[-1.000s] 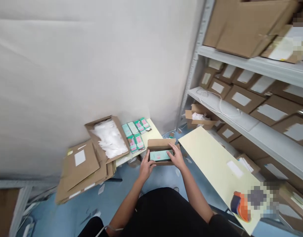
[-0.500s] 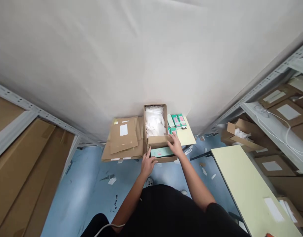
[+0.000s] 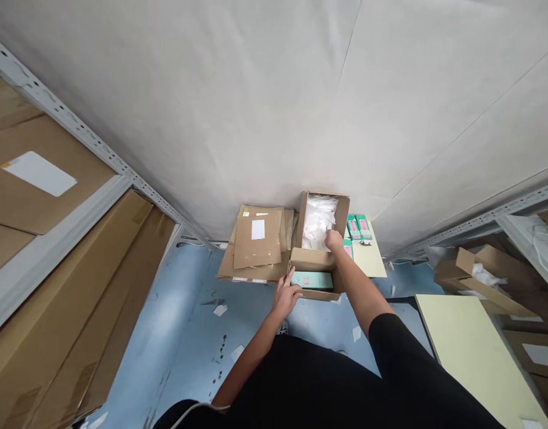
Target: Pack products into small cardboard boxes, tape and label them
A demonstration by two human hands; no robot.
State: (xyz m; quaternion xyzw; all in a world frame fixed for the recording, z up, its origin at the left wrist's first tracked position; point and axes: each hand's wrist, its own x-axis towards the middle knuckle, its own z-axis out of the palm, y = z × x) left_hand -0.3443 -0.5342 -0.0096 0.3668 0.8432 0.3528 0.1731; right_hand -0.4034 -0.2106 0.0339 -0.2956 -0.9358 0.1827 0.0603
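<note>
My left hand [image 3: 286, 296] grips the left side of a small open cardboard box [image 3: 316, 295], its thumb near the rim. Inside that box lies a pale green box [image 3: 313, 279] with pink print. My right hand [image 3: 333, 240] reaches over the right side into a second open carton [image 3: 343, 215] behind it, which is full of thin white plastic bags [image 3: 317, 221]. Its fingers are curled closed at the bags and appear to pinch one; the fingertips are partly hidden. Several green and pink boxes [image 3: 359, 227] stand right of the carton.
Flattened cardboard sheets [image 3: 257, 250] are stacked to the left on the small table [image 3: 372, 256]. Shelves with large cartons [image 3: 54, 298] rise at left. At right are a pale yellow table [image 3: 470, 345] and shelved boxes [image 3: 492, 271]. Paper scraps lie on the blue floor [image 3: 188, 333].
My right hand has left the rim of the small box and moved forward into the white bags. My left hand stays at the box's left side. The view has shifted left.
</note>
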